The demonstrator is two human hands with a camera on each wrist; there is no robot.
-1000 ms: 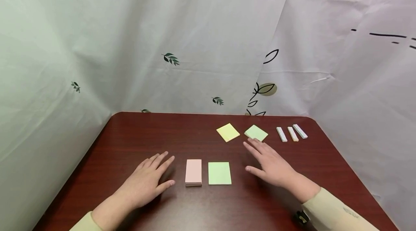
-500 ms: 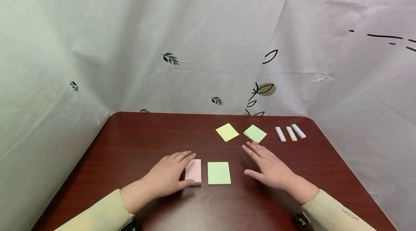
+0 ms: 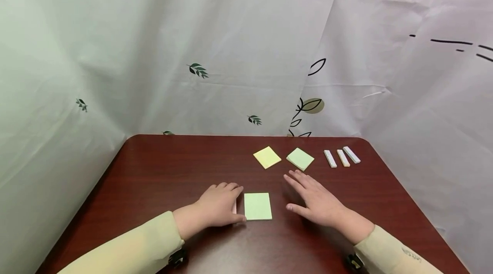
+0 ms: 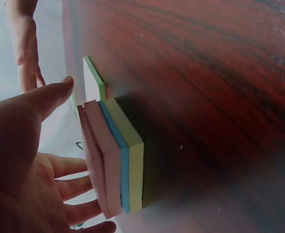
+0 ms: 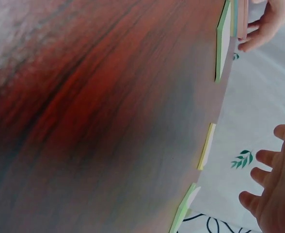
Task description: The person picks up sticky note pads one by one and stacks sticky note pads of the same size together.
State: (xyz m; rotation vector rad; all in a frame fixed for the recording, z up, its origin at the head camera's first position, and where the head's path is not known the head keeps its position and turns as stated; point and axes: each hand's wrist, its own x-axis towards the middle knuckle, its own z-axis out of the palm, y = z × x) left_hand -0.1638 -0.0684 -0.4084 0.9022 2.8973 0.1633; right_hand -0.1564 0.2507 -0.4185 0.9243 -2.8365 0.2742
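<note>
My left hand (image 3: 220, 205) hovers over a stack of sticky notes, covering most of it in the head view. In the left wrist view the stack shows pink notes (image 4: 103, 165) on top, a thin blue layer (image 4: 117, 141) and a pale yellow layer (image 4: 135, 174) at the bottom. The left fingers reach past its far side, and the thumb stretches out above its near end. Just right of this hand lies a square green sticky note pad (image 3: 257, 206). My right hand (image 3: 317, 201) holds nothing, its fingers spread above the table to the right of that pad.
Further back on the dark red table (image 3: 185, 158) lie a yellow note pad (image 3: 267, 157) and a pale green note pad (image 3: 300, 159), both turned askew. Three small whitish sticks (image 3: 343, 158) lie at the back right. A printed white curtain (image 3: 239, 51) hangs behind the table.
My left hand has moved right, from beside the pink-topped stack to over it. The right hand stays nearly in place. The head view has shifted slightly.
</note>
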